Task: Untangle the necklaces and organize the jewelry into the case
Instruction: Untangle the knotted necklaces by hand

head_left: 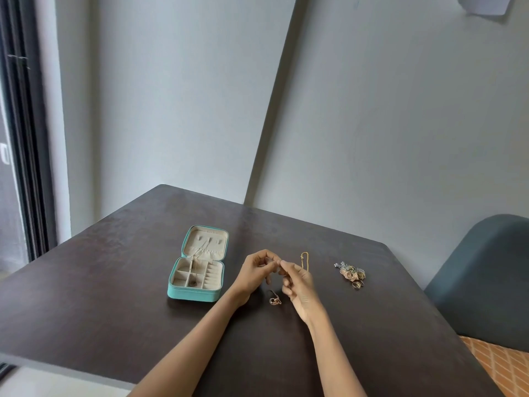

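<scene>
An open teal jewelry case (pixel 174 292) with a cream lining lies on the dark table, a necklace draped from its lid into the compartments. My left hand (pixel 256 269) and my right hand (pixel 297 285) meet above the table to the right of the case. Both pinch a thin necklace chain between fingertips; its pendant (pixel 275 301) hangs down to the tabletop between my wrists. A gold chain (pixel 304 260) lies just beyond my right hand. A pile of rings and sparkly jewelry (pixel 351 273) sits further right.
The dark table (pixel 114 282) stands against a grey wall. A grey-blue chair (pixel 486 282) stands at the right edge, over an orange patterned floor. A dark window frame runs down the far left.
</scene>
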`<state>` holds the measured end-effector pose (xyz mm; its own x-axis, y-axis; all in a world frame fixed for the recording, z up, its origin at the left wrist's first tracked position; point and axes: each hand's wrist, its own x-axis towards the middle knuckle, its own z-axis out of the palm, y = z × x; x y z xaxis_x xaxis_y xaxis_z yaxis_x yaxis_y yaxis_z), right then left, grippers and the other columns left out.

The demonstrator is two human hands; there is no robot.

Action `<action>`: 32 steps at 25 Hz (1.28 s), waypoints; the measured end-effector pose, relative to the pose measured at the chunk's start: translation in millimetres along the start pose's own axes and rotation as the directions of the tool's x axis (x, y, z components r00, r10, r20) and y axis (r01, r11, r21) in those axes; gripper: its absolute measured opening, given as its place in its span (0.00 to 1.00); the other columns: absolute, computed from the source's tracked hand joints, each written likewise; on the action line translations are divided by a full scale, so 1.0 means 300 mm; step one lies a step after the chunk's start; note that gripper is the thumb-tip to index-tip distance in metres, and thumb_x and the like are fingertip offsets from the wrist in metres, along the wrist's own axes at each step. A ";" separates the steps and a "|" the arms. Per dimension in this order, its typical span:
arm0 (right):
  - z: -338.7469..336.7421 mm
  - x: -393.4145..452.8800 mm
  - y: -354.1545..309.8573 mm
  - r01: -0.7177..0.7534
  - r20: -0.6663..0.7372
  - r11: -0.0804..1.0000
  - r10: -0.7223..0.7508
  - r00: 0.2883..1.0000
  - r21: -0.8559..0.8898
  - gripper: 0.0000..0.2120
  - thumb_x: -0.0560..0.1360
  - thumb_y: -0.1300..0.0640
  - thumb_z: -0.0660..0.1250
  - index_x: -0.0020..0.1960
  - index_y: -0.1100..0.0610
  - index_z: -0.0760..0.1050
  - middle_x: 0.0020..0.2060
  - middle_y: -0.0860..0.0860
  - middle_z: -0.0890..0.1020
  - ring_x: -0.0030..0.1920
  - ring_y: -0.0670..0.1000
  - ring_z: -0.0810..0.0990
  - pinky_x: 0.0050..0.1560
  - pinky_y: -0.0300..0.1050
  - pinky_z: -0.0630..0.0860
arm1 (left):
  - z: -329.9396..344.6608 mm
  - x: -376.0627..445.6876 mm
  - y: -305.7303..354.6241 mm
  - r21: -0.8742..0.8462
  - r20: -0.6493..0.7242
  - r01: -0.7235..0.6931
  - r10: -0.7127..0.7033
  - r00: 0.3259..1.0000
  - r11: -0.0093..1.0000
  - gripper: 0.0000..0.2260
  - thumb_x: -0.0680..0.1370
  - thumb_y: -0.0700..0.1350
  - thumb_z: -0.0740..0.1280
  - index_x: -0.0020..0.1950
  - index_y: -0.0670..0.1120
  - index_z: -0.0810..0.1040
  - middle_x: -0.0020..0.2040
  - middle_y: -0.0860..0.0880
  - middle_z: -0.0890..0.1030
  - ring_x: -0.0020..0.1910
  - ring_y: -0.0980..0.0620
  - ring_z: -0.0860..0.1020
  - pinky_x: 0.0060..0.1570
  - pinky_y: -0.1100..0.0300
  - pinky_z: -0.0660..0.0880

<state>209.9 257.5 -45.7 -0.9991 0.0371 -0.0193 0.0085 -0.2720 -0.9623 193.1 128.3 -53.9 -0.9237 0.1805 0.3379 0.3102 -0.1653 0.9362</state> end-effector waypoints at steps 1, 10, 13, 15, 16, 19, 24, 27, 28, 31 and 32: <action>-0.001 0.001 0.002 0.004 -0.004 1.000 -0.004 1.000 -0.004 0.05 0.76 0.62 0.65 0.42 0.60 0.78 0.31 0.49 0.75 0.23 0.41 0.66 0.20 0.32 0.58 | -0.001 0.000 -0.001 0.007 0.000 -0.004 0.004 1.000 1.000 0.04 0.77 0.34 0.65 0.43 0.39 0.77 0.35 0.44 0.77 0.26 0.60 0.72 0.27 0.66 0.70; 0.019 0.002 0.009 0.063 -0.106 0.997 -0.067 0.992 -0.042 0.10 0.76 0.66 0.61 0.37 0.60 0.72 0.29 0.50 0.69 0.20 0.41 0.63 0.17 0.32 0.55 | 0.004 0.002 -0.010 0.030 0.002 -0.002 0.001 1.000 1.000 0.03 0.76 0.35 0.67 0.42 0.40 0.79 0.40 0.43 0.78 0.27 0.60 0.73 0.27 0.65 0.72; 0.022 0.005 0.015 0.074 -0.125 0.994 -0.083 0.989 -0.078 0.12 0.76 0.66 0.61 0.35 0.59 0.71 0.29 0.49 0.70 0.21 0.41 0.62 0.18 0.32 0.55 | 0.009 0.002 -0.010 0.006 -0.019 0.020 -0.020 1.000 1.000 0.03 0.76 0.36 0.67 0.47 0.37 0.80 0.39 0.45 0.79 0.26 0.59 0.75 0.27 0.64 0.74; 0.018 0.006 0.020 0.088 -0.117 0.992 -0.099 0.988 -0.090 0.13 0.76 0.66 0.61 0.34 0.58 0.70 0.29 0.49 0.70 0.21 0.41 0.61 0.19 0.32 0.54 | 0.008 0.006 -0.019 0.001 -0.038 0.028 -0.028 0.999 1.000 0.04 0.76 0.38 0.68 0.48 0.38 0.81 0.38 0.47 0.80 0.26 0.54 0.76 0.26 0.61 0.75; 0.015 0.008 0.025 0.099 -0.113 0.990 -0.110 0.987 -0.102 0.13 0.77 0.66 0.62 0.34 0.58 0.70 0.28 0.49 0.69 0.21 0.41 0.61 0.20 0.32 0.54 | 0.007 0.006 -0.024 0.010 -0.046 0.025 -0.025 0.999 1.000 0.03 0.75 0.38 0.69 0.48 0.39 0.81 0.37 0.47 0.80 0.26 0.51 0.76 0.27 0.60 0.76; 0.009 0.009 0.040 0.116 -0.110 0.979 -0.135 0.985 -0.168 0.13 0.76 0.65 0.63 0.33 0.58 0.70 0.29 0.50 0.66 0.23 0.41 0.58 0.22 0.34 0.53 | 0.003 0.009 -0.035 0.037 -0.059 0.025 -0.023 0.998 0.999 0.02 0.75 0.36 0.69 0.45 0.41 0.81 0.38 0.44 0.80 0.28 0.50 0.76 0.29 0.59 0.77; 0.011 0.013 0.035 0.109 -0.146 0.981 -0.133 0.980 -0.160 0.10 0.74 0.64 0.63 0.34 0.58 0.72 0.28 0.49 0.65 0.24 0.41 0.59 0.22 0.34 0.53 | 0.000 0.011 -0.037 0.071 -0.050 0.044 -0.041 0.998 0.996 0.14 0.71 0.28 0.61 0.45 0.44 0.79 0.39 0.46 0.83 0.30 0.50 0.77 0.33 0.58 0.77; 0.013 0.009 0.039 0.118 -0.145 0.979 -0.143 0.979 -0.169 0.09 0.74 0.64 0.65 0.36 0.58 0.75 0.27 0.48 0.64 0.24 0.42 0.58 0.22 0.34 0.53 | 0.002 0.012 -0.033 0.138 -0.141 0.035 -0.015 0.990 0.990 0.09 0.72 0.34 0.68 0.42 0.49 0.79 0.41 0.52 0.80 0.34 0.54 0.74 0.36 0.65 0.73; 0.013 0.009 0.041 0.123 -0.147 0.978 -0.148 0.978 -0.166 0.09 0.75 0.64 0.65 0.37 0.58 0.75 0.27 0.48 0.64 0.24 0.42 0.58 0.22 0.34 0.53 | 0.000 0.013 -0.034 0.158 -0.193 0.033 -0.002 0.981 0.987 0.06 0.72 0.38 0.70 0.41 0.50 0.79 0.42 0.52 0.80 0.35 0.55 0.73 0.37 0.66 0.71; 0.011 0.006 0.042 0.140 -0.170 0.976 -0.168 0.971 -0.167 0.08 0.75 0.62 0.66 0.38 0.58 0.77 0.26 0.46 0.65 0.24 0.42 0.57 0.22 0.34 0.53 | -0.005 0.013 -0.034 0.146 -0.240 0.037 -0.001 0.971 0.989 0.05 0.72 0.43 0.72 0.36 0.50 0.82 0.38 0.53 0.81 0.34 0.55 0.74 0.37 0.62 0.73; 0.011 0.004 0.041 0.145 -0.177 0.973 -0.178 0.968 -0.180 0.07 0.75 0.62 0.67 0.38 0.58 0.78 0.25 0.46 0.65 0.24 0.42 0.57 0.22 0.34 0.53 | -0.003 0.010 -0.031 0.158 -0.224 0.045 -0.008 0.974 0.986 0.05 0.72 0.43 0.72 0.36 0.50 0.83 0.36 0.53 0.81 0.32 0.55 0.75 0.36 0.62 0.73</action>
<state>208.7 250.9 -56.7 -0.9614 0.2547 0.1041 -0.1297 -0.0857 -0.9878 187.3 129.5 -61.7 -0.9532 -0.0403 0.2997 0.3000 -0.0015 0.9539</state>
